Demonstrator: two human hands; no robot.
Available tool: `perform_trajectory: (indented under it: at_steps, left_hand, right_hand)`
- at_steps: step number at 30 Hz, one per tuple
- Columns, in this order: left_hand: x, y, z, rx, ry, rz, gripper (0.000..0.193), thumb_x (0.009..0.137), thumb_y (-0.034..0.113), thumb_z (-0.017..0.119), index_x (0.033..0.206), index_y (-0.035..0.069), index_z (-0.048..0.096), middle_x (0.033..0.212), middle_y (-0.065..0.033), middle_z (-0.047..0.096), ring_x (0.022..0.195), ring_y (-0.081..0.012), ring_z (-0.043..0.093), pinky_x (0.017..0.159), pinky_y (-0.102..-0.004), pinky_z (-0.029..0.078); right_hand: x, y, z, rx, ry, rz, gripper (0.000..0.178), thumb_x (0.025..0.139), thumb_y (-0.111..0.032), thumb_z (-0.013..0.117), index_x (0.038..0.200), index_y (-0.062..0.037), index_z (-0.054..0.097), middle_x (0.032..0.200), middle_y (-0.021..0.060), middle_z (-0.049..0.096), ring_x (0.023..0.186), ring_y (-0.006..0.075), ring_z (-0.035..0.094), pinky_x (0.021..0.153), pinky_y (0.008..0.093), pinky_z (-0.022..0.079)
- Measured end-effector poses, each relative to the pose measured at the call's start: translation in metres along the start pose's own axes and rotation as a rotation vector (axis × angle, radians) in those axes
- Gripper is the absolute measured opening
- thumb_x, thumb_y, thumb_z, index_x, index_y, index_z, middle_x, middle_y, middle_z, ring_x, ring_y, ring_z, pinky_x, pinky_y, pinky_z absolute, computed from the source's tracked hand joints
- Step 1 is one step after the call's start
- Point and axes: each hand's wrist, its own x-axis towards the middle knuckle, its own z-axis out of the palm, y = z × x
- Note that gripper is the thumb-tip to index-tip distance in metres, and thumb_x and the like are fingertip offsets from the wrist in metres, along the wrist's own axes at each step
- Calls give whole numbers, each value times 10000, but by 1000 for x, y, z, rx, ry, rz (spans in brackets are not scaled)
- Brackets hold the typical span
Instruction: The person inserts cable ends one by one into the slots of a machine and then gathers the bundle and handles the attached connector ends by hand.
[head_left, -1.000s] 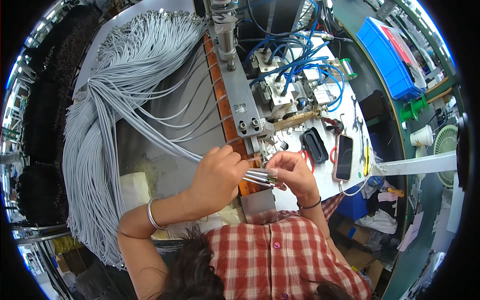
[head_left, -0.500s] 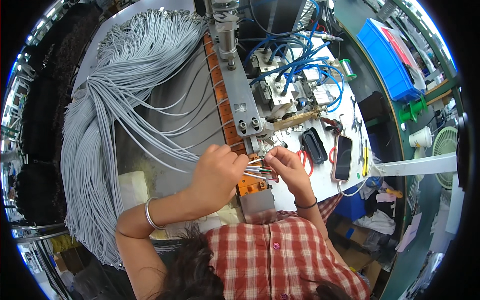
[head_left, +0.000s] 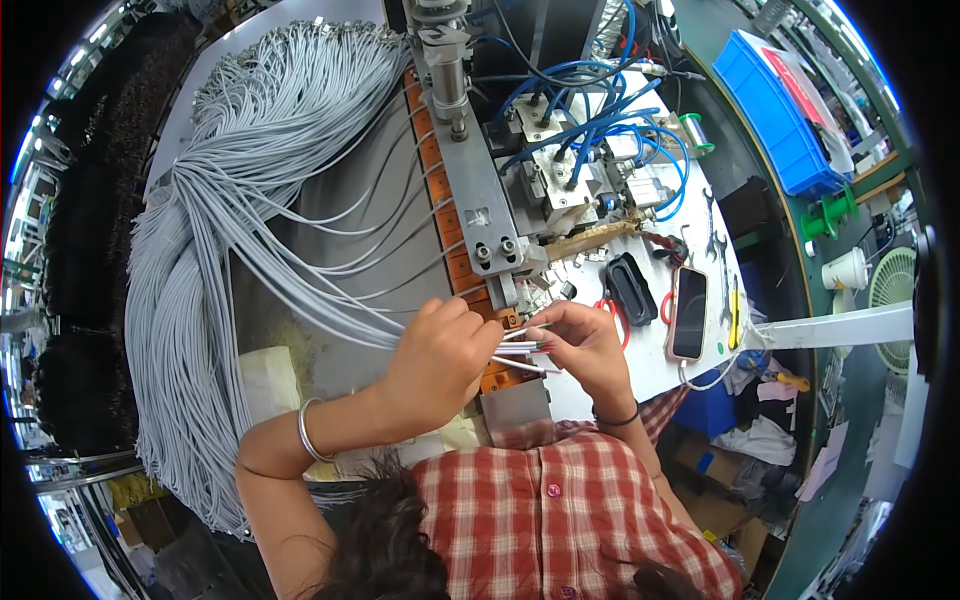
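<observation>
Cables [head_left: 370, 333], grey ones, sweep from the upper left toward the centre, and the left hand [head_left: 440, 355] has them, fingers curled tight! Right hand [head_left: 585, 350], right of centre: thumb and forefinger pinch a wire end, which one is hard to tell, near the orange rail [head_left: 438, 190].

Slim grey cables [head_left: 318, 308] curve rightward in a bunch. Their ends [head_left: 516, 349] fan out past the left hand [head_left: 443, 352], coloured wires [head_left: 543, 349] showing at some tips.
</observation>
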Motion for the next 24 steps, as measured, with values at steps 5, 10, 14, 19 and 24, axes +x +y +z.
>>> perform_trajectory:
  at_steps: [5, 10, 14, 19, 24]
  left_hand:
    - [-2, -1, 2, 32, 59, 18, 167, 579, -4, 595, 726, 34, 525, 684, -74, 499, 710, -234, 486, 627, -331, 371]
    - [-1, -1, 0, 35, -29, -17, 193, 559, -10, 603, 725, 33, 514, 692, -75, 499, 718, -232, 485, 626, -338, 376]
    - [1, -1, -1, 53, -42, -5, 204, 552, -11, 604, 729, 35, 513, 696, -75, 499, 728, -232, 483, 630, -335, 373]
    - [1, 0, -3, 58, -53, -18, 194, 563, -5, 600, 731, 40, 514, 704, -72, 500, 741, -230, 482, 642, -331, 360]
    - [2, 2, -5, 41, -95, -45, 172, 591, 4, 596, 739, 45, 520, 712, -67, 499, 749, -226, 480, 652, -333, 352]
  right_hand:
    - [-3, -2, -5, -94, 73, 99, 104, 810, -55, 640, 868, 30, 629, 711, 20, 619, 518, 21, 495, 443, 163, 380]
    - [-2, 1, -3, 26, 100, 79, 89, 808, -49, 637, 850, 30, 632, 668, 19, 609, 470, 28, 476, 400, 168, 359]
    - [-2, -3, -7, 144, 81, 101, 80, 804, -41, 638, 840, 29, 626, 670, 23, 610, 479, 33, 485, 405, 166, 362]
    - [-1, -10, -13, 348, -160, 237, 59, 792, -22, 632, 803, 30, 606, 665, 59, 610, 484, 61, 508, 398, 179, 374]
    - [-1, -6, -14, 99, -63, 120, 76, 789, -35, 653, 815, 24, 612, 663, 36, 606, 496, 44, 507, 411, 170, 374]
